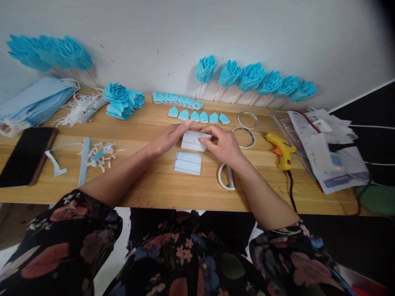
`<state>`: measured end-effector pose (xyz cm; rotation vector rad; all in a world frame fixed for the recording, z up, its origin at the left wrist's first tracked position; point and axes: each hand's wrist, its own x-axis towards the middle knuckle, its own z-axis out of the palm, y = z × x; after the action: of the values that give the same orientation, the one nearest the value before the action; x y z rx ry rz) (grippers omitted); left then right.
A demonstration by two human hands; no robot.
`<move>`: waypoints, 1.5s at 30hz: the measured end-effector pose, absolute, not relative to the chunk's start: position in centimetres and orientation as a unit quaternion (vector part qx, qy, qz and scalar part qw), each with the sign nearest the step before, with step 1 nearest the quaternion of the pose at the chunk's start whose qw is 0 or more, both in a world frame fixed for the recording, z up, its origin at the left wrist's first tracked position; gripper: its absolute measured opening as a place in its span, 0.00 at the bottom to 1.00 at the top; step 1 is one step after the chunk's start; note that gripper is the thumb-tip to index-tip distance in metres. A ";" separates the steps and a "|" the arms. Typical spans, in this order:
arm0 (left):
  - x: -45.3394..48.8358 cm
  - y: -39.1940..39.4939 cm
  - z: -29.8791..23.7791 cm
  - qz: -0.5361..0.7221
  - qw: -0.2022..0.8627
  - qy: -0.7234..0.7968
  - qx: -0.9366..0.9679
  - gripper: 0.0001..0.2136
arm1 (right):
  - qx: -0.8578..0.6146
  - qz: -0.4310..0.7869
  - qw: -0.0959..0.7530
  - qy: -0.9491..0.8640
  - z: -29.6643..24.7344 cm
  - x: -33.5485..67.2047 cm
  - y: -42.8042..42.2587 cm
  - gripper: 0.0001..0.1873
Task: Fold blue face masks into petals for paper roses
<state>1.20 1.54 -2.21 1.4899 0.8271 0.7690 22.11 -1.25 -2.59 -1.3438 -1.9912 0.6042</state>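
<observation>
A pale, pleated rectangle cut from a face mask (193,142) is held over the middle of the wooden table. My left hand (170,139) pinches its upper left edge, with the fingertips partly hidden behind it. My right hand (224,144) grips the right side, thumb on top and fingers behind. Just below my hands lies a small stack of similar mask pieces (187,163). Beyond them is a row of folded blue petals (194,116), and behind that a longer strip of overlapping blue petals (177,100).
Blue flowers on sticks (253,77) lean against the wall, with a flower bunch (119,98) nearer. Tape rolls (243,137) and a yellow glue gun (281,150) lie rightward, by a power strip (325,154). Leftward are stacked masks (40,100), a phone (27,156) and scraps (101,156).
</observation>
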 end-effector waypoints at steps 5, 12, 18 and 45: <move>1.6 1.8 -3.3 0.312 0.614 0.376 0.619 0.19 | -0.519 0.253 0.370 -0.727 -2.3 22.3 -1.3 0.14; 1.9 2.3 -3.7 0.418 0.616 0.402 0.532 0.15 | -0.472 0.314 0.472 -0.675 -2.3 23.0 -1.0 0.14; 1.9 2.2 -3.3 0.448 0.634 0.393 0.493 0.15 | -0.454 0.254 0.442 -0.731 -2.3 22.8 -0.9 0.11; 2.0 1.5 -2.6 0.403 0.624 0.365 0.561 0.21 | -0.510 0.315 0.464 -0.652 -3.2 22.4 -0.6 0.07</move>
<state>2.01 1.50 -2.63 1.2880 0.8386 0.9245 22.37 -0.65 -3.21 -1.2521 -1.6030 0.7735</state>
